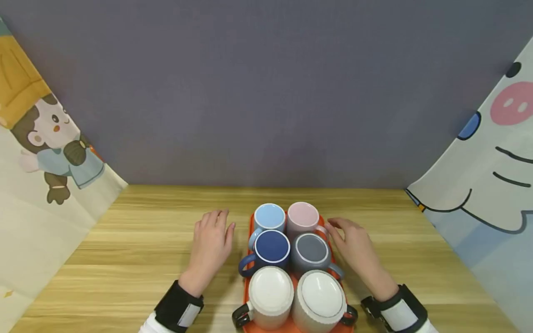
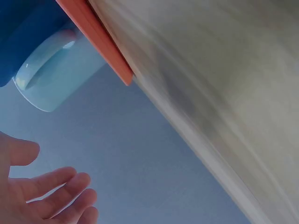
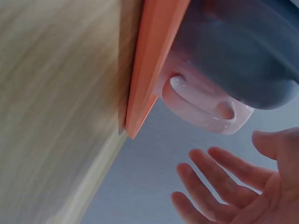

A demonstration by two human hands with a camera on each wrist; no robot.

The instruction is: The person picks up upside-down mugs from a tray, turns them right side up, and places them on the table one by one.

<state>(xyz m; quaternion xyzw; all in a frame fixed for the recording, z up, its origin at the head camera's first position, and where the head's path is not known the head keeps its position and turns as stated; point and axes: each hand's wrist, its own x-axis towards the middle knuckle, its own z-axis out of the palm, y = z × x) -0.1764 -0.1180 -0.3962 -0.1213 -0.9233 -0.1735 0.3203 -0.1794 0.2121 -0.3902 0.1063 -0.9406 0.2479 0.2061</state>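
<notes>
"Beside the orange tray (image 3: 152,60), how's the left hand (image 1: 210,243)?"
"Empty, thumb wide, near the light blue mug (image 1: 269,216) at the far left corner."
"The right hand (image 1: 354,245)?"
"Loosely spread, just beside the pink mug (image 1: 303,215), far right corner."

Orange rectangular tray (image 3: 154,51), flat, long side running away from the person, loaded with six mugs, all upside down, bases up, two columns of three. Far row: light blue mug (image 1: 269,216) left, pink mug (image 1: 303,214) right. Middle: navy mug (image 1: 272,246) left, gray mug (image 1: 311,248) right. Near: left white mug (image 1: 271,290) and right white mug (image 1: 321,293), both black-handled, wider than the others. Handles face outward: left column's leftward, right column's rightward. Mugs packed close.
</notes>
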